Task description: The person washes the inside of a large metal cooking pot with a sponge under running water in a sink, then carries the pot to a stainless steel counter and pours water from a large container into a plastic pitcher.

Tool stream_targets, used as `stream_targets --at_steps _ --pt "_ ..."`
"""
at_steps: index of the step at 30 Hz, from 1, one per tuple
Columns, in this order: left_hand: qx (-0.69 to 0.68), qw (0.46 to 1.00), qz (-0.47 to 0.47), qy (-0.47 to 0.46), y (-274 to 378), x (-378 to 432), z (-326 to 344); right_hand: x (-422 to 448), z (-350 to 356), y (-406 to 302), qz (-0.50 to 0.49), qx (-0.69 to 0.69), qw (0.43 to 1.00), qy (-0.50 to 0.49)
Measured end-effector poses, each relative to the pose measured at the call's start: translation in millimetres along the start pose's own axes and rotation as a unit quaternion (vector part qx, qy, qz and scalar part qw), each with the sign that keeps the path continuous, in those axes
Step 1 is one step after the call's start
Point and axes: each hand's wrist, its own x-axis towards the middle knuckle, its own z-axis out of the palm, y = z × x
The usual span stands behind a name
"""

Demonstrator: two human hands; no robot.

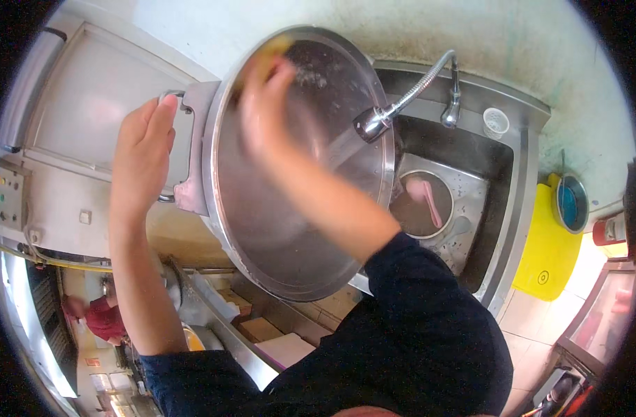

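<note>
A large metal pot [297, 250] is tilted with its wide mouth towards me, over the left side of the sink. My left hand [146, 135] is closed around the wire handle at its left side. Inside the pot, near its upper left wall, my right hand [265, 99] is blurred and holds something yellow [276, 49], perhaps a sponge. A chrome faucet head [372, 124] on a flexible spout sends water into the pot. In the sink, a round metal bowl [422, 229] holds a pink ladle or spoon [431, 203] in murky water.
The steel sink rim [521, 208] borders the basin. A white strainer cup [495, 123] stands on its back ledge. To the right are a yellow board [544, 255] and a metal bowl with blue contents [570, 203]. A control panel [5, 195] is at far left; a person in red [101, 318] is beyond.
</note>
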Motion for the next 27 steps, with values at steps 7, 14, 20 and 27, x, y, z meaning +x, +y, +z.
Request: stream_targets --at_steps 7,14,20,27 --pt "0.049 0.997 -0.015 0.051 -27.5 -1.9 -7.6 -130.4 -25.3 10.8 -0.048 -0.033 0.981 -0.187" --pt "0.013 0.996 -0.059 0.063 -28.9 -11.4 -11.4 73.1 5.6 20.4 -0.037 0.058 0.968 0.24" --pt "-0.002 0.995 -0.074 0.065 -45.6 -8.7 -14.5 -127.3 -16.4 55.2 0.265 -0.051 0.926 -0.264" --pt "-0.124 0.985 -0.105 0.061 -72.0 -22.4 -31.8 -87.9 -226.7 162.8 0.125 -0.598 0.589 -0.529"
